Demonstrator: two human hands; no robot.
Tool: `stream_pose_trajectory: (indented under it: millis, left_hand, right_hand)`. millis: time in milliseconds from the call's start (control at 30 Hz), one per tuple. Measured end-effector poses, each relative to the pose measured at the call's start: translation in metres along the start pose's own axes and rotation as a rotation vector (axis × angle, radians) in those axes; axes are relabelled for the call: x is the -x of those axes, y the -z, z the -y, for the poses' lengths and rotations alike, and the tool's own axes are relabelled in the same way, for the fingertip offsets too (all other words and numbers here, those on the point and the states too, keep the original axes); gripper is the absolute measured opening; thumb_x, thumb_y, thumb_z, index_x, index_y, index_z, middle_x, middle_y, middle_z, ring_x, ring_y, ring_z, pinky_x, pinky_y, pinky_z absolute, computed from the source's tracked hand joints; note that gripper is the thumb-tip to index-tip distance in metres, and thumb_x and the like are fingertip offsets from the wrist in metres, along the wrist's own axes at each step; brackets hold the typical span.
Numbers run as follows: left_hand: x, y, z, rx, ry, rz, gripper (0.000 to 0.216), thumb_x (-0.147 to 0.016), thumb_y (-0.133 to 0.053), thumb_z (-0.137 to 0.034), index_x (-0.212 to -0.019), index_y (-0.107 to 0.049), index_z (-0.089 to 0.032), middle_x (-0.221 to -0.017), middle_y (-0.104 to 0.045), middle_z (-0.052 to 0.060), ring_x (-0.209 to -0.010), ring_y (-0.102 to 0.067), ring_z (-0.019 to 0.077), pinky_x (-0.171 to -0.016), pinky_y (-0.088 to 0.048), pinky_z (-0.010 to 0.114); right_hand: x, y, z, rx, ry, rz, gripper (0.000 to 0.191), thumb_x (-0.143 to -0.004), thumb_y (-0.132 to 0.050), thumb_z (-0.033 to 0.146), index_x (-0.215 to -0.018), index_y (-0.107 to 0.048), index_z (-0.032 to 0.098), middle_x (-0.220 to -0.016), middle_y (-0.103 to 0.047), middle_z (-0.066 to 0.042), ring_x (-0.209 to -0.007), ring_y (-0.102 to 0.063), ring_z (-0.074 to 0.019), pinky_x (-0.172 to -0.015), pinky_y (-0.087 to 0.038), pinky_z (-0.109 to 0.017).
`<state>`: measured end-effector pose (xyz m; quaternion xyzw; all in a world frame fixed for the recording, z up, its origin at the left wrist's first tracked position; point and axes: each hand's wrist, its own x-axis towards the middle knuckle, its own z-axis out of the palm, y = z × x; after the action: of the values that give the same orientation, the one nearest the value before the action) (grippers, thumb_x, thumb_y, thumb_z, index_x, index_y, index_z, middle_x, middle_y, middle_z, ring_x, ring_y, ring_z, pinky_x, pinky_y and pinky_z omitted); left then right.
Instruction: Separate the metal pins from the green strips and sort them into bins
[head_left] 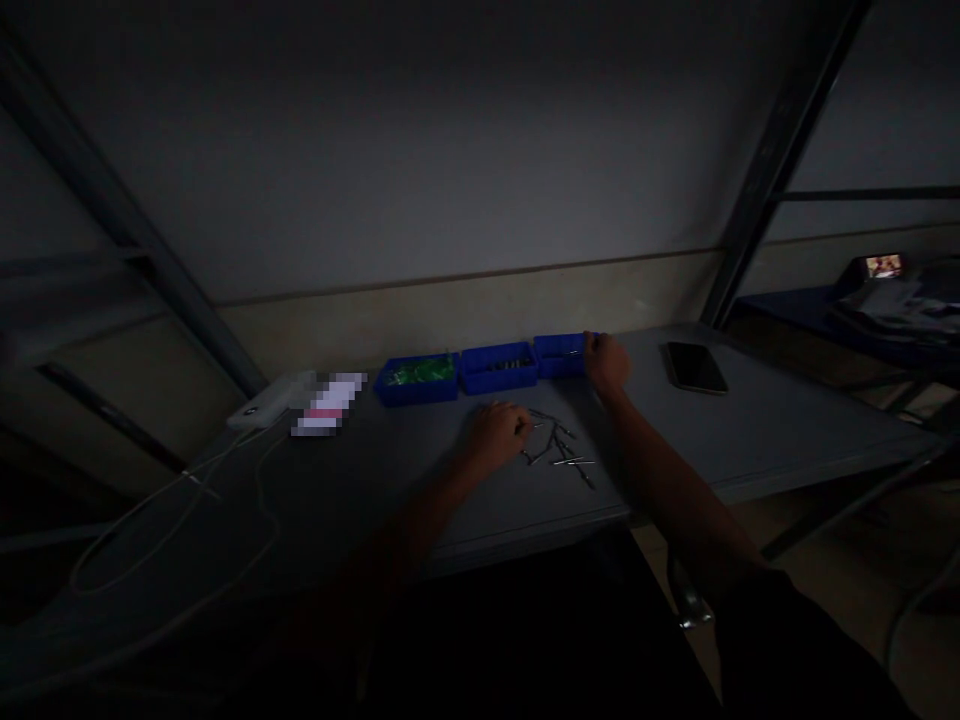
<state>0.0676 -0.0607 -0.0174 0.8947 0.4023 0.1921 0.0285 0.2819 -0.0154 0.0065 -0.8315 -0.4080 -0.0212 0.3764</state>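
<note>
My left hand (pixel 501 432) rests on the grey table with its fingers curled. Just to its right lies a loose scatter of thin metal pins (pixel 559 440). What the left fingers hold, if anything, is hidden. My right hand (pixel 607 362) is closed at the right end of the right blue bin (pixel 562 365). A thin, shiny metal piece (pixel 571 353) shows in that bin near the fingers; whether they grip it is unclear in the dim light. The middle blue bin (pixel 499 380) holds small metal parts. Green plastic material (pixel 421 371) fills the left blue bin (pixel 418 394).
On the right of the table lies a dark phone (pixel 696 367). At left are a lit, pixelated screen (pixel 328 404), a white box (pixel 262 402) and trailing white cables (pixel 262 480). Metal frame posts (pixel 787 150) stand at both sides, and a wall runs behind the bins.
</note>
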Motion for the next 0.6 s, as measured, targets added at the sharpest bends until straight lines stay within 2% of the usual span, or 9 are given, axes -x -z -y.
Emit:
stream_pose_trajectory:
  millis: [67,133,267,400,467,600]
  left_hand:
    - [-0.001,-0.003,0.006,-0.017,-0.018,0.001,0.014,-0.079,-0.052,-0.018,-0.071,-0.063,-0.020,-0.078,-0.065,0.006,-0.081,-0.057,0.0217,-0.074,-0.041,0.033]
    - [-0.004,-0.005,0.013,-0.021,-0.003,-0.016,0.014,-0.081,-0.050,-0.017,-0.073,-0.061,-0.020,-0.080,-0.065,0.006,-0.082,-0.056,0.0217,-0.074,-0.041,0.033]
    - [-0.011,0.002,0.034,0.023,0.054,-0.095,0.015,-0.084,-0.043,-0.016,-0.078,-0.057,-0.018,-0.084,-0.064,0.007,-0.083,-0.055,0.0205,-0.078,-0.040,0.034]
    - [-0.015,0.013,0.055,0.085,0.108,-0.156,0.016,-0.084,-0.041,-0.014,-0.077,-0.055,-0.017,-0.084,-0.062,0.007,-0.082,-0.055,0.0200,-0.079,-0.041,0.035]
    - [-0.016,0.016,0.060,0.105,0.125,-0.154,0.016,-0.084,-0.041,-0.013,-0.078,-0.055,-0.016,-0.085,-0.062,0.008,-0.082,-0.056,0.0201,-0.079,-0.041,0.035]
    - [-0.017,0.016,0.062,0.136,0.109,-0.158,0.017,-0.085,-0.040,-0.015,-0.078,-0.056,-0.016,-0.084,-0.063,0.008,-0.082,-0.056,0.0202,-0.079,-0.042,0.034]
  right_hand:
    - [0.001,-0.002,0.001,-0.015,0.075,0.008,0.051,-0.090,-0.032,0.050,-0.100,-0.064,0.012,-0.093,-0.066,-0.019,-0.083,-0.061,-0.0240,-0.066,-0.039,-0.030]
    - [0.005,-0.004,0.008,-0.035,0.219,0.063,0.049,-0.090,-0.032,0.050,-0.096,-0.065,0.013,-0.091,-0.067,-0.016,-0.080,-0.061,-0.0214,-0.065,-0.037,-0.027]
    - [0.025,-0.007,0.032,-0.046,0.594,0.250,0.044,-0.092,-0.033,0.045,-0.085,-0.065,0.015,-0.082,-0.068,-0.011,-0.073,-0.060,-0.0178,-0.062,-0.034,-0.025]
    - [0.056,-0.014,0.052,-0.037,0.884,0.434,0.034,-0.093,-0.036,0.035,-0.087,-0.063,0.016,-0.086,-0.068,-0.010,-0.075,-0.061,-0.0176,-0.063,-0.033,-0.025]
    - [0.065,-0.018,0.055,-0.011,0.924,0.469,0.031,-0.093,-0.036,0.032,-0.090,-0.062,0.015,-0.089,-0.068,-0.011,-0.077,-0.061,-0.0186,-0.064,-0.033,-0.025]
    - [0.067,-0.020,0.054,0.019,0.868,0.450,0.031,-0.094,-0.035,0.032,-0.093,-0.060,0.015,-0.089,-0.068,-0.012,-0.078,-0.061,-0.0192,-0.064,-0.034,-0.025]
